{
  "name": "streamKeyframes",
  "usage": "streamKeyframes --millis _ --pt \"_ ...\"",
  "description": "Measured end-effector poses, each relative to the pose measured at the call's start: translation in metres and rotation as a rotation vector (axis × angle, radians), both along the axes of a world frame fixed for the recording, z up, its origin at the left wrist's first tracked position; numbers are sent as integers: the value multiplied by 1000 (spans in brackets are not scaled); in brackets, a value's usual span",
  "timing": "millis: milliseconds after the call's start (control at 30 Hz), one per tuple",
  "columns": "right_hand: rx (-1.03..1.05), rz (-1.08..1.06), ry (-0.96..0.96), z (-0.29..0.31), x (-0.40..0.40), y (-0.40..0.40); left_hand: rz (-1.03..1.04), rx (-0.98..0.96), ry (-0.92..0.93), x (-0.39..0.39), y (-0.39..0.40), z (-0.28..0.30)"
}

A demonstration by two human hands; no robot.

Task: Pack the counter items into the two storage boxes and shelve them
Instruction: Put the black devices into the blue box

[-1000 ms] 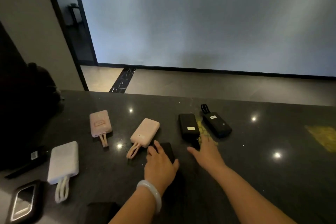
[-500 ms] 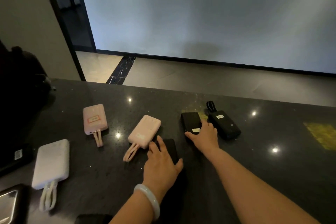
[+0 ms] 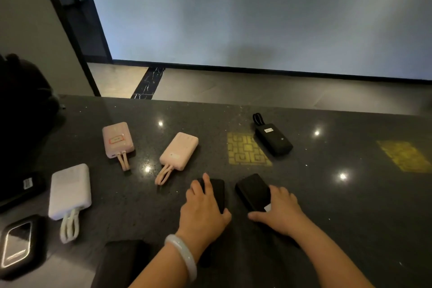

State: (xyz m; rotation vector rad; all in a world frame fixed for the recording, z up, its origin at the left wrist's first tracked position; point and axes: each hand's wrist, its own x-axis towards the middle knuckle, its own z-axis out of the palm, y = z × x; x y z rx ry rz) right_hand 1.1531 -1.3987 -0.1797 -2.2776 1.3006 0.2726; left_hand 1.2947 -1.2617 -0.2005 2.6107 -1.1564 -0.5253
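Observation:
On the dark stone counter [image 3: 350, 206] lie several power banks. My left hand [image 3: 203, 213] rests flat on a black power bank [image 3: 217, 190], fingers spread over it. My right hand [image 3: 280, 213] grips a second black power bank [image 3: 253, 190] with a white label, near the front of the counter. A third black power bank [image 3: 273, 141] with a cord loop lies further back. Two pink power banks [image 3: 118, 139] [image 3: 178, 151] and a white power bank [image 3: 70, 190] with looped cables lie to the left.
A black device with a shiny screen [image 3: 17, 244] sits at the front left, with a dark bag [image 3: 21, 112] behind it. A black object [image 3: 121, 262] lies at the near edge. Yellow patterned patches [image 3: 247, 149] [image 3: 404, 155] mark the counter. Beyond the far edge is floor.
My right hand has pulled the labelled black power bank from the back of the counter toward me, uncovering the yellow patch. My left hand stays on its power bank.

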Motion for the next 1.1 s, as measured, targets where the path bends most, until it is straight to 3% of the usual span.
streamKeyframes --millis 200,400,600,867,1100 --pt "-244 -111 -72 -13 6 23 60 43 -14 -13 4 6" --pt "-165 -141 -78 -11 -32 35 61 50 -74 -24 7 10" --pt "-144 -273 -116 0 -99 46 -23 29 17 -42 14 15" --pt "-319 -465 -281 61 -240 53 -343 -192 50 -177 -32 54" --pt "-467 -733 -252 102 -397 79 -648 -386 85 -320 -50 88"
